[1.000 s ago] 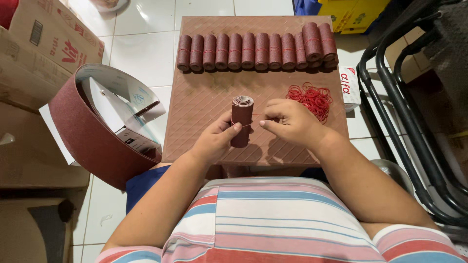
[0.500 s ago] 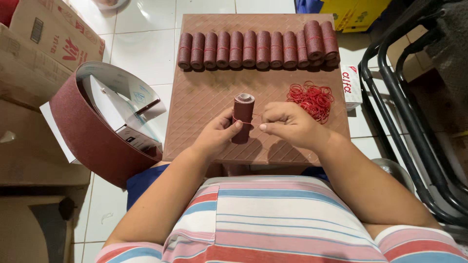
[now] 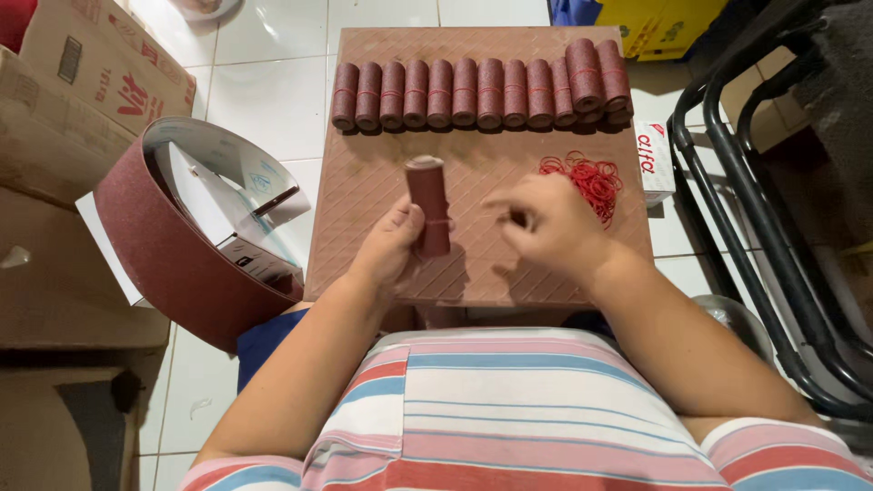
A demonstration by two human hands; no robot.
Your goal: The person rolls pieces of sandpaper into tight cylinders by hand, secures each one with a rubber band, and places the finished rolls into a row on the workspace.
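My left hand [image 3: 393, 250] grips a small reddish-brown sandpaper roll [image 3: 427, 202], held nearly upright over a brown patterned board [image 3: 364, 182]. A thin red band circles the roll's lower half. My right hand [image 3: 544, 227] hovers just right of the roll, blurred, fingers curled and apart from it. A heap of red rubber bands [image 3: 589, 176] lies on the board beside my right hand. Several finished rolls [image 3: 473, 91] lie in a row along the board's far edge.
A large coil of red-brown sandpaper belt [image 3: 173, 245] stands on the floor to the left, with cardboard boxes [image 3: 82, 100] behind it. A black metal frame [image 3: 764, 236] stands on the right. A small white box [image 3: 653, 159] lies by the board's right edge.
My right hand has let go of the roll and moved right. The left hand has turned the roll more upright and lifted it slightly.
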